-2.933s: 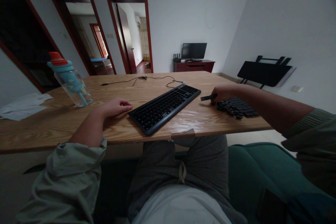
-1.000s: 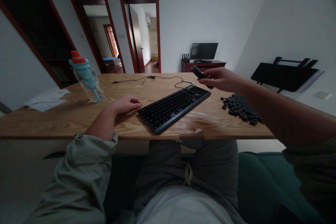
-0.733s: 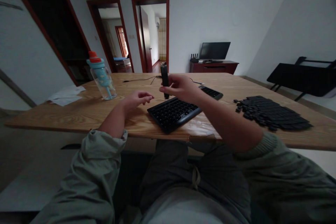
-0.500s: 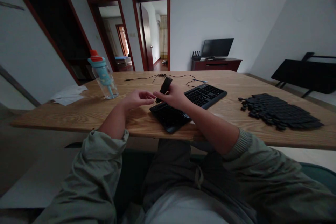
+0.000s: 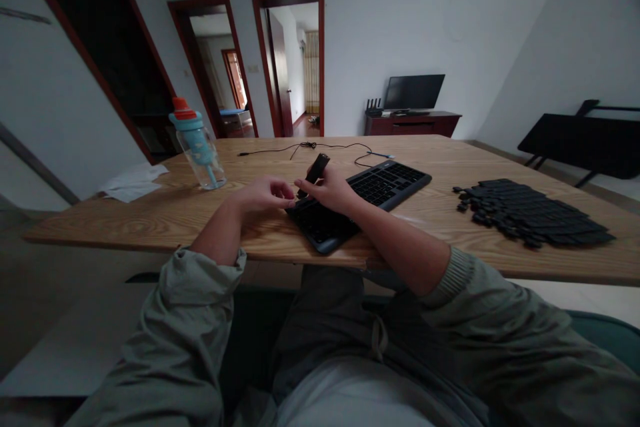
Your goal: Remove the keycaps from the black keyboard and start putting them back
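Observation:
A black keyboard (image 5: 387, 183) lies at an angle on the wooden table, its near left part under my hands. My right hand (image 5: 333, 188) is closed around a narrow, dark, bar-shaped piece (image 5: 317, 168), held tilted over the keyboard's left end. Beside the lower end of that piece, my left hand (image 5: 267, 194) has its thumb and fingers pinched together, close to the keyboard's left corner. Whatever lies between those fingertips is too small or hidden to make out.
Several flat black pieces lie in an overlapping pile (image 5: 533, 210) on the right of the table (image 5: 200, 227). A thin black cable (image 5: 345, 145) runs behind the keyboard. On the left stand a water bottle (image 5: 200, 153) and white papers (image 5: 133, 181).
My left hand has come down slightly, its fingers closing from a looser curl into a pinch near the keyboard's corner. The dark bar in my right hand has lowered and tilted a little.

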Motion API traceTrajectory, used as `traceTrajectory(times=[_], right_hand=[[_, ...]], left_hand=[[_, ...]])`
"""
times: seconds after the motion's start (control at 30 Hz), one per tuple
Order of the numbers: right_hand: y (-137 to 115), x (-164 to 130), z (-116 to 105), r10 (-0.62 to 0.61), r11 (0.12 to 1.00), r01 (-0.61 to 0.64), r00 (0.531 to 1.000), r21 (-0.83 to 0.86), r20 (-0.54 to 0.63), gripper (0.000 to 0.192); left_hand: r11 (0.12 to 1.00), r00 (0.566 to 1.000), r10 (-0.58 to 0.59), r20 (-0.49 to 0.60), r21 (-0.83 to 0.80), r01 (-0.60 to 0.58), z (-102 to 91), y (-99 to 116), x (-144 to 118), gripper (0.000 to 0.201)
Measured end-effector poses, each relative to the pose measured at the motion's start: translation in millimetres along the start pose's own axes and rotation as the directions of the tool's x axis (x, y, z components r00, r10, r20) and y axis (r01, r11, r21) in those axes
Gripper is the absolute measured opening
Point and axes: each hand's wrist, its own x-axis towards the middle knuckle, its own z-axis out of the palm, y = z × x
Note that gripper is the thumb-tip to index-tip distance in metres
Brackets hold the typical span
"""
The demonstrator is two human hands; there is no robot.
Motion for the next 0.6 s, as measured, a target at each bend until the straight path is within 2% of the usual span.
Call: traceTrajectory(times=[0.13,0.23,0.3,0.37,0.47,0.53,0.6], right_hand=[[-4,-2,-1,-0.015,0.999,0.015,1.000,-0.034,-0.017,0.026],[-10,-4,1,-0.010,1.000,0.010,1.000,0.004,-0.024,0.021],[-13,-4,7,0.049,0.995,-0.044,0.997,0.086,-0.055,0.016],[-17,-4,18,0.159,0.968,-0.141,0.985,0.206,-0.073,0.010],[-19,0,40,0.323,0.863,-0.273,0.945,0.426,-0.049,0.009],[-19,3,54,0.374,0.796,-0.288,0.926,0.532,-0.059,0.012],[-17,5,63,0.387,0.772,-0.266,0.917,0.578,-0.095,0.017]], left_hand=[[1.000,0.999,-0.013,0.043,-0.002,0.013,-0.4,-2,0,0.040],[0.999,0.997,-0.030,0.077,0.035,0.028,-3.0,-2,-1,0.036],[0.997,0.996,-0.051,0.079,0.066,0.045,-4.8,-1,-2,0.034],[0.996,0.995,-0.064,0.081,0.072,0.058,-5.9,1,-5,0.031],[0.999,0.992,-0.029,0.120,0.040,0.024,-6.5,0,-6,0.024],[1.000,0.987,0.011,0.160,0.023,-0.015,-6.5,-1,-7,0.020],[0.999,0.984,0.031,0.175,0.020,-0.035,-6.5,-4,-6,0.021]])
